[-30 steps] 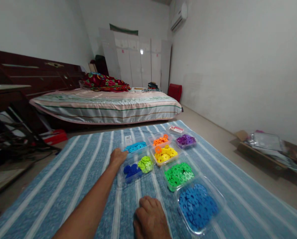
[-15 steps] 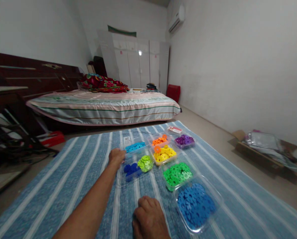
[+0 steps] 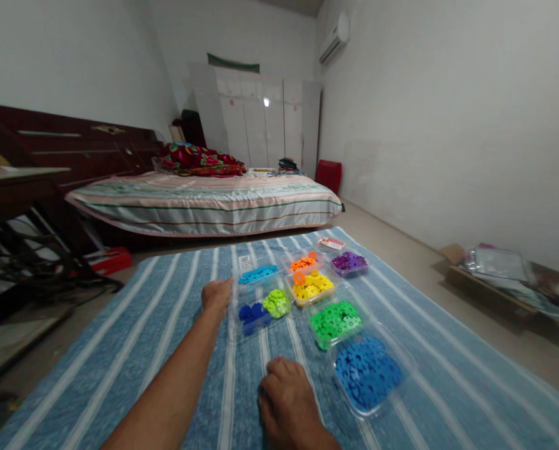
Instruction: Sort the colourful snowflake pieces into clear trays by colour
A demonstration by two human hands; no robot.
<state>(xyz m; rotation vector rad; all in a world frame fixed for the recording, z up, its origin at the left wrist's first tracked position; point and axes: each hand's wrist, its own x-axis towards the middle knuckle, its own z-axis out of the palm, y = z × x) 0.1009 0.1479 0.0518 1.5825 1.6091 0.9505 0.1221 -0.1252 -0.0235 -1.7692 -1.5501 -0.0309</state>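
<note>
Left hand (image 3: 217,295) by a clear box of light blue pieces (image 3: 258,275), right hand (image 3: 289,400) on the striped cloth (image 3: 120,356).
The left hand's fingers are at the left side of the box, but I can't tell how far open they are or if they have hold of it. The right hand is palm down with bent fingers; its underside is hidden, so I can't tell if it holds anything. Nearer than the light blue pieces, dark blue pieces (image 3: 252,314) sit beside lime pieces (image 3: 277,303). To their right are yellow pieces (image 3: 313,285) with 1 orange piece (image 3: 299,279) at the edge, then green pieces (image 3: 336,320) and blue pieces (image 3: 368,370), the nearest pile. Purple pieces (image 3: 349,261) are near a red and white card (image 3: 331,243).
</note>
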